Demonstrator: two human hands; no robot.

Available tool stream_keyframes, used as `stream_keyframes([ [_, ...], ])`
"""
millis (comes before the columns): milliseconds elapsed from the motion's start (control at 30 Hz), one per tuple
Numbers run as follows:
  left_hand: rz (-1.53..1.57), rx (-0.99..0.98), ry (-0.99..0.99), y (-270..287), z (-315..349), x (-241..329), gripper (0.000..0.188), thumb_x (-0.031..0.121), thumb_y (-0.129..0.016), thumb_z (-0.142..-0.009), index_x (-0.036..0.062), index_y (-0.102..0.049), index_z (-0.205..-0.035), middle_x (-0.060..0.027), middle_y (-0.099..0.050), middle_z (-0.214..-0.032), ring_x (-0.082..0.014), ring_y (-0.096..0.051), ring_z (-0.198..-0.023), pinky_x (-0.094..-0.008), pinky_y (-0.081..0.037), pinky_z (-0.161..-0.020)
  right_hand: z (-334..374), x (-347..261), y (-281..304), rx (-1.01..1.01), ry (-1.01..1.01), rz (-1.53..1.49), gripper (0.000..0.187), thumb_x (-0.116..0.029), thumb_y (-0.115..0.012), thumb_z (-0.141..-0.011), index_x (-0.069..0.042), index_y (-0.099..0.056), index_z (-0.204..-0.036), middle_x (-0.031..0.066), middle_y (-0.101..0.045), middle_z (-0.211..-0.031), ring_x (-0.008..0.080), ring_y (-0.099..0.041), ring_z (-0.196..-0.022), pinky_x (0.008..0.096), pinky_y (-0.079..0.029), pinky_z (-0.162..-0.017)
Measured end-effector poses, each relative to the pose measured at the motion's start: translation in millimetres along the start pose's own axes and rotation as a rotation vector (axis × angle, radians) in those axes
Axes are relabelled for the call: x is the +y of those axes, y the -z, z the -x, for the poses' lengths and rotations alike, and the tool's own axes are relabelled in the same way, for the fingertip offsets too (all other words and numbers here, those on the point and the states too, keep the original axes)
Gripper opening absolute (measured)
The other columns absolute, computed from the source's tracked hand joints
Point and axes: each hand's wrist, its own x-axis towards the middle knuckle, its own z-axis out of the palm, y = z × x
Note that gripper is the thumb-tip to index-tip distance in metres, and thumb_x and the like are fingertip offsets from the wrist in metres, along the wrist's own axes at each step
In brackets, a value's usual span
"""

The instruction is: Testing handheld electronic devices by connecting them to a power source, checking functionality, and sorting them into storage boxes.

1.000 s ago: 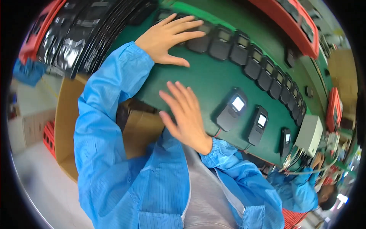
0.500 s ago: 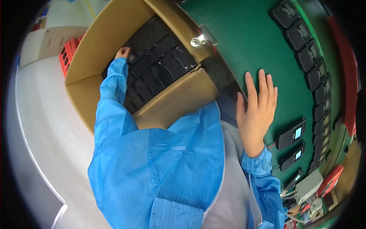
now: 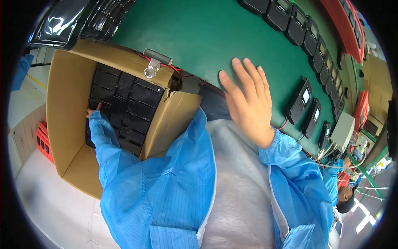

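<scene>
- Our left hand [image 3: 94,111] is at rectangular, glossy black units [image 3: 139,108], rowed inside the brown cardboard box [image 3: 68,112]; we cannot tell its grip.
- Our right hand [image 3: 251,103] is splayed and empty beside the smooth green tabletop [image 3: 190,41].

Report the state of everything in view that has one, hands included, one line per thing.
Left hand: inside the cardboard box, at the black items; grip unclear
Right hand: open, holding nothing
Cardboard box: open, rim torn at one corner
Black items: packed close together in the box
Device nearest the right hand: wired, screen lit
Device beside it: screen lit
Back row of black devices: lined up, screens dull
</scene>
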Motion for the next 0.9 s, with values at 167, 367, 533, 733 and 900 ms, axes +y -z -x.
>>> stream_keyframes([
  [167,0.296,0.092,-0.09,-4,55,64,0.11,0.055,-0.089,-0.057,0.0189,-0.038,-0.147,-0.028,-0.04,-0.139,-0.0481,-0.047,-0.124,-0.0534,-0.046,-0.099,-2,2,2,-0.004,-0.057,0.035,0.058,-0.001,-0.074,-0.068,-0.014,-0.063,-0.123,0.0144,-0.053,-0.138,0.0369,-0.05,-0.128,0.0523,-0.04,-0.106],
  [367,0.386,0.388,-0.11,30,48,-2,0.101,0.054,-0.087,-0.061,0.0194,-0.041,-0.145,-0.0274,-0.045,-0.133,-0.0468,-0.052,-0.117,-0.0521,-0.049,-0.094,-1,-3,0,-0.003,-0.042,0.02,0.059,-0.001,-0.074,-0.067,-0.013,-0.063,-0.123,0.0143,-0.053,-0.138,0.0368,-0.049,-0.128,0.052,-0.039,-0.106],
  [533,0.245,0.368,0.119,31,47,-19,0.097,0.056,-0.084,-0.064,0.0185,-0.042,-0.143,-0.0279,-0.047,-0.133,-0.0463,-0.054,-0.116,-0.0524,-0.049,-0.096,0,1,3,0.014,-0.068,0.028,0.058,-0.001,-0.074,-0.067,-0.013,-0.062,-0.123,0.0141,-0.052,-0.138,0.0363,-0.049,-0.129,0.0515,-0.039,-0.107],
  [733,0.289,0.11,0.105,11,34,-32,0.101,0.057,-0.083,-0.065,0.0094,-0.041,-0.143,-0.028,-0.049,-0.136,-0.0428,-0.053,-0.121,-0.0493,-0.047,-0.099,1,-1,1,-0.002,-0.044,0.029,0.06,-0.002,-0.073,-0.067,-0.015,-0.062,-0.124,0.0134,-0.052,-0.139,0.0355,-0.049,-0.129,0.0513,-0.039,-0.107],
  [900,0.179,0.147,-0.052,16,38,-10,0.101,0.057,-0.082,-0.066,0.0037,-0.041,-0.141,-0.0279,-0.051,-0.135,-0.0409,-0.052,-0.123,-0.0459,-0.046,-0.101,3,2,0,-0.006,-0.066,0.048,0.061,-0.002,-0.073,-0.066,-0.016,-0.062,-0.124,0.0127,-0.052,-0.139,0.035,-0.049,-0.129,0.051,-0.039,-0.107],
])
